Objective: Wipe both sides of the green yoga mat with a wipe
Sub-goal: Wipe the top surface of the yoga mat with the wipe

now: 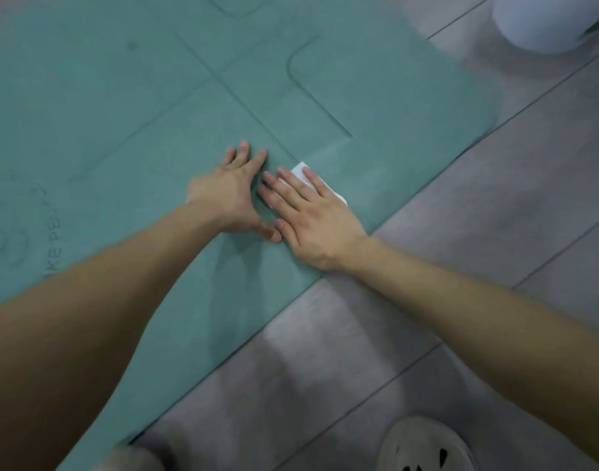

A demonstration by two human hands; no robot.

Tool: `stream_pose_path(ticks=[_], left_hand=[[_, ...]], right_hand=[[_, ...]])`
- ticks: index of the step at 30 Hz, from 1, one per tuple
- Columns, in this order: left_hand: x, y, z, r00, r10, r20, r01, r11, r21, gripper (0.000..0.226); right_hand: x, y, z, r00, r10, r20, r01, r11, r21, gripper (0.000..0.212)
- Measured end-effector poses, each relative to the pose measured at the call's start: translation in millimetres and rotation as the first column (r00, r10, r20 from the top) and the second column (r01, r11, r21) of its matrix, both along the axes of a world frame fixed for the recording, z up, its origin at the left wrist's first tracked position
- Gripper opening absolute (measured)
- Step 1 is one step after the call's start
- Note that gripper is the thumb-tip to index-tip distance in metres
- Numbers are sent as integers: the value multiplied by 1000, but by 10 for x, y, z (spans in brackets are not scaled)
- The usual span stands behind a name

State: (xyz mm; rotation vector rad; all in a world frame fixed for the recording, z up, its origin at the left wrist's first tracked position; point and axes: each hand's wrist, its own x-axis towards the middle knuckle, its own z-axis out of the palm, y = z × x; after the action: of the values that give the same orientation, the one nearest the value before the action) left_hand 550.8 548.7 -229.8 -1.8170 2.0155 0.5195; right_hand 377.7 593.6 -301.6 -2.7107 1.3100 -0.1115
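The green yoga mat (121,113) lies flat on the floor and fills the upper left of the view, its printed lines facing up. A white wipe (303,173) lies on the mat near its right-hand edge. My right hand (311,217) lies flat on the wipe with straight fingers, covering most of it. My left hand (231,195) rests flat on the mat just left of the right hand, fingers spread, its thumb touching the right thumb.
Grey floor tiles (461,205) run along the right and bottom. A white rounded object (546,22) stands at the top right. My light-coloured shoe (424,447) is at the bottom right, another foot (131,458) at the mat's lower edge.
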Motion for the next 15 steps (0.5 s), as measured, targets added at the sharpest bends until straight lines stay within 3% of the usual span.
stream_pose_path(ticks=[4, 9, 15], left_hand=[[31, 71, -9, 1000, -7, -14, 7, 1000, 10, 164], [13, 77, -9, 999, 0, -34, 0, 1000, 14, 166], [1, 8, 10, 1000, 13, 0, -13, 1000, -21, 169]], right_hand=[[-162, -111, -70, 1000, -4, -17, 4, 1000, 10, 61], [-921, -846, 4, 944, -320, -77, 326, 942, 76, 67], [-411, -547, 17, 977, -208, 47, 206, 977, 58, 62]])
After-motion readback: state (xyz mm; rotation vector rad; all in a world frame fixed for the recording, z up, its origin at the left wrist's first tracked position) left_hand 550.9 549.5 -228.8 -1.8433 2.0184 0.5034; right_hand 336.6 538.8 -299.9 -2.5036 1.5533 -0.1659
